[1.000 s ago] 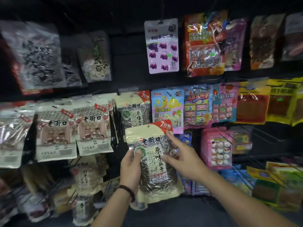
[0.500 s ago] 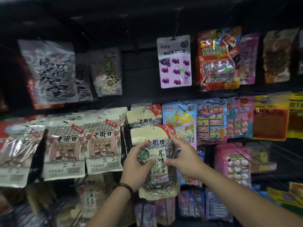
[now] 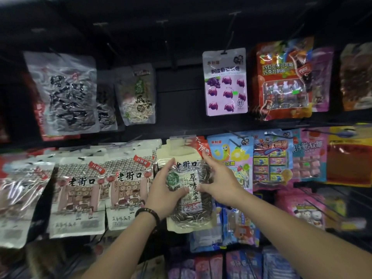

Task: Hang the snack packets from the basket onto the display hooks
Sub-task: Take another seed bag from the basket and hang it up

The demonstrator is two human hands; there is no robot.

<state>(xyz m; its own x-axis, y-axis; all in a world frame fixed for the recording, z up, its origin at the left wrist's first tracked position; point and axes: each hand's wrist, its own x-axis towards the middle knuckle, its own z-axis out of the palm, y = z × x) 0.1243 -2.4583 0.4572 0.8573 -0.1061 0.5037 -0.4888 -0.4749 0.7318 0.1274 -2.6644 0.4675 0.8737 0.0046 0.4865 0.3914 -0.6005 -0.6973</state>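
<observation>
One sunflower-seed packet (image 3: 193, 216), grasped at its sides by left hand (image 3: 165, 191) and right hand (image 3: 220, 184), held against the display (image 3: 181, 97) between two house-print packets (image 3: 80, 196) and one blue candy packet (image 3: 231, 154).

Person, seen from the head camera. Left hand (image 3: 165, 191), right hand (image 3: 220, 183): both bare. Left forearm (image 3: 124, 245), right forearm (image 3: 291, 235): bare as far as the frame edge. Worn: one bracelet (image 3: 148, 215) of dark, round beads with a faint sheen, close round the left wrist
</observation>
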